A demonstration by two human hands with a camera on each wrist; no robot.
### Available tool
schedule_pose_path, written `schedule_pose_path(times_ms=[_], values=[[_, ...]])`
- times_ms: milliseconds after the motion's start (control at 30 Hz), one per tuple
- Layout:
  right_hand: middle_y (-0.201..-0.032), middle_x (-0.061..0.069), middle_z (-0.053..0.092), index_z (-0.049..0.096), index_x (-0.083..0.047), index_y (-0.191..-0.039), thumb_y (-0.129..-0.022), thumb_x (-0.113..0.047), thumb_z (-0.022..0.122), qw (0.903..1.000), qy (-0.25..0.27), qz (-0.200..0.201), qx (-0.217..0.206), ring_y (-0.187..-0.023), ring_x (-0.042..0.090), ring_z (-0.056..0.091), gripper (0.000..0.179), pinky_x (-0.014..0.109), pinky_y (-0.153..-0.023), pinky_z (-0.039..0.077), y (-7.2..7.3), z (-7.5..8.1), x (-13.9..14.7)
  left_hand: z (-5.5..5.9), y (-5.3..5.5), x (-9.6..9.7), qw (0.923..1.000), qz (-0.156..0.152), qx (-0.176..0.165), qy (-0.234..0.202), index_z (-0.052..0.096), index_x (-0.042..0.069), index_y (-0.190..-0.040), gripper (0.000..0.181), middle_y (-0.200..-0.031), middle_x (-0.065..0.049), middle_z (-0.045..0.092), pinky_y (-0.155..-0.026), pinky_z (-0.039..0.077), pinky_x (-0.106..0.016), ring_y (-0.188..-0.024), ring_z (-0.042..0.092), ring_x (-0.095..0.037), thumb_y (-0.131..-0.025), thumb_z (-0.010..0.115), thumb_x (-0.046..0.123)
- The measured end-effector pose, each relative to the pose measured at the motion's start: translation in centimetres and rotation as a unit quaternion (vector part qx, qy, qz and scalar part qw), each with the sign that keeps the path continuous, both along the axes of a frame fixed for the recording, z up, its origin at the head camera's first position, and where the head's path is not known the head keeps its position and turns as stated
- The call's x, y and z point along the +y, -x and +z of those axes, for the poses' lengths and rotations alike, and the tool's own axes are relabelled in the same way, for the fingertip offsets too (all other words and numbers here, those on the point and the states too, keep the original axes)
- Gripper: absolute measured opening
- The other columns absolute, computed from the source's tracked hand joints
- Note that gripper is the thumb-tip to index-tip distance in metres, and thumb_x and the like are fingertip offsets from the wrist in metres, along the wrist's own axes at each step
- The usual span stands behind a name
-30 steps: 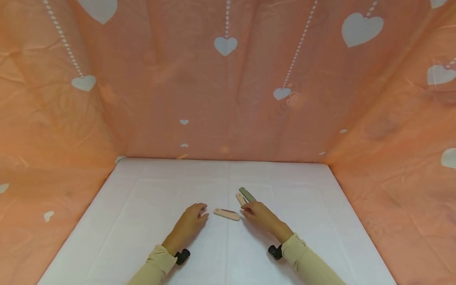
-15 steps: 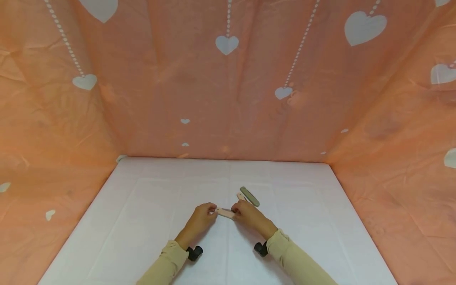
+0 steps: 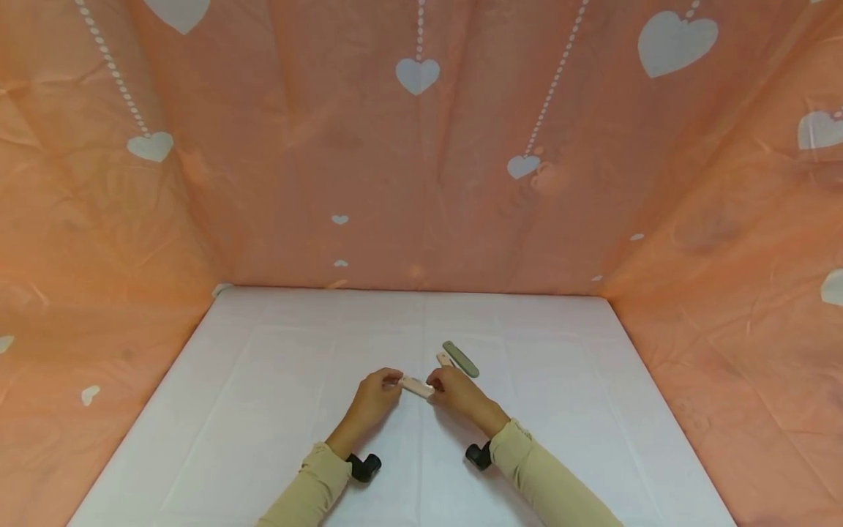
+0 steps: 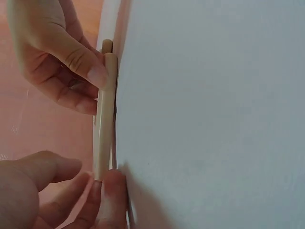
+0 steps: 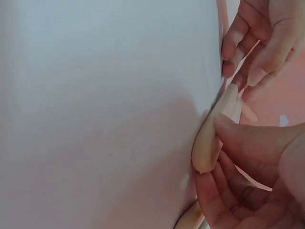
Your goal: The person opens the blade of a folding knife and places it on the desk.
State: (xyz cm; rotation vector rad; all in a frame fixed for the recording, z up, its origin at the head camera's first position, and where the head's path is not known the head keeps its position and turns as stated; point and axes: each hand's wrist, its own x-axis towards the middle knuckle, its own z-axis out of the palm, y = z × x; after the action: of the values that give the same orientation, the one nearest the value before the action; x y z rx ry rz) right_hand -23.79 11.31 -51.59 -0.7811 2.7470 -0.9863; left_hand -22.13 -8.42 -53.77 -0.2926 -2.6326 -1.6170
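Note:
My right hand (image 3: 461, 391) pinches a slim beige folding knife (image 3: 417, 387) by its right end, thumb on one face and fingers on the other. In the right wrist view the knife (image 5: 208, 143) is tilted on edge, low over the white cloth. My left hand (image 3: 377, 399) is at the knife's other end. There, in the left wrist view, its fingertips (image 4: 113, 183) touch the beige handle (image 4: 107, 114), while its thumb stands apart from it. Beyond my right hand lie a green folding knife (image 3: 461, 359) and another beige one (image 3: 444, 359), partly hidden by the hand.
A white cloth (image 3: 296, 344) with faint fold lines covers the table. Orange sheets (image 3: 316, 146) with white hearts hang behind it and on both sides. Each wrist wears a small black camera, the left one (image 3: 364, 467) and the right one (image 3: 478, 455).
My right hand moved left from beside the other knives and took hold of the nearer beige knife, which is now turned on edge. My left hand came right to the knife's end.

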Motion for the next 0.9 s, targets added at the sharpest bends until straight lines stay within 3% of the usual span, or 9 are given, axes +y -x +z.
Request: schedule_pose_path(times_ms=[200, 400, 500, 633, 767, 900], values=[[-0.082, 0.006, 0.06, 0.061, 0.002, -0.092, -0.075, 0.0, 0.073, 0.999, 0.033, -0.03, -0.008, -0.074, 0.013, 0.052, 0.021, 0.028, -0.069, 0.046, 0.0, -0.4, 0.2, -0.3, 0.3, 0.4, 0.9961, 0.011, -0.019, -0.086, 0.061, -0.006, -0.109, 0.023, -0.102, -0.018, 0.064, -0.077, 0.051, -0.031, -0.093, 0.063, -0.027, -0.088, 0.062, 0.002], [-0.078, 0.002, 0.057, 0.059, -0.001, -0.088, -0.079, 0.001, 0.069, 0.9968, 0.065, -0.046, -0.011, -0.072, 0.011, 0.051, 0.014, 0.023, -0.064, 0.045, -0.2, -0.6, 0.3, -0.3, 0.4, 0.7, 0.9822, 0.001, -0.017, -0.187, 0.056, -0.012, -0.115, 0.032, -0.109, -0.025, 0.06, -0.08, 0.05, -0.029, -0.098, 0.061, -0.035, -0.086, 0.062, 0.0], [-0.076, 0.002, 0.057, 0.059, -0.001, -0.086, -0.082, 0.002, 0.066, 0.9952, 0.085, -0.044, -0.019, -0.07, 0.01, 0.052, 0.008, 0.021, -0.061, 0.046, -0.3, -0.6, 0.4, -0.3, 0.4, 0.8, 0.9802, 0.004, -0.021, -0.197, 0.055, -0.01, -0.117, 0.033, -0.112, -0.024, 0.059, -0.081, 0.05, -0.031, -0.098, 0.06, -0.034, -0.087, 0.063, 0.002], [-0.073, 0.001, 0.058, 0.06, -0.001, -0.083, -0.084, -0.001, 0.065, 0.9922, 0.11, -0.038, -0.045, -0.066, 0.008, 0.052, 0.005, 0.02, -0.057, 0.045, -0.4, -0.8, 0.4, -0.4, 0.2, 1.1, 0.9783, 0.014, -0.05, -0.2, 0.057, -0.005, -0.118, 0.035, -0.113, -0.017, 0.06, -0.079, 0.05, -0.026, -0.097, 0.061, -0.027, -0.087, 0.066, 0.009], [-0.071, 0.0, 0.058, 0.061, -0.001, -0.083, -0.085, -0.003, 0.065, 0.9891, 0.126, -0.036, -0.067, -0.064, 0.006, 0.051, 0.005, 0.02, -0.056, 0.045, -0.4, -1.0, 0.3, -0.4, 0.1, 1.4, 0.9733, 0.005, -0.071, -0.219, 0.055, -0.005, -0.12, 0.039, -0.111, -0.014, 0.06, -0.078, 0.05, -0.022, -0.096, 0.061, -0.02, -0.087, 0.067, 0.013], [-0.071, 0.0, 0.058, 0.062, 0.0, -0.084, -0.085, -0.003, 0.065, 0.9837, 0.146, -0.051, -0.091, -0.063, 0.008, 0.052, 0.004, 0.02, -0.055, 0.044, -0.5, -1.0, 0.2, -0.4, -0.1, 1.7, 0.965, -0.008, -0.081, -0.249, 0.052, -0.006, -0.122, 0.042, -0.107, -0.016, 0.06, -0.079, 0.051, -0.026, -0.095, 0.059, -0.017, -0.087, 0.067, 0.012]])
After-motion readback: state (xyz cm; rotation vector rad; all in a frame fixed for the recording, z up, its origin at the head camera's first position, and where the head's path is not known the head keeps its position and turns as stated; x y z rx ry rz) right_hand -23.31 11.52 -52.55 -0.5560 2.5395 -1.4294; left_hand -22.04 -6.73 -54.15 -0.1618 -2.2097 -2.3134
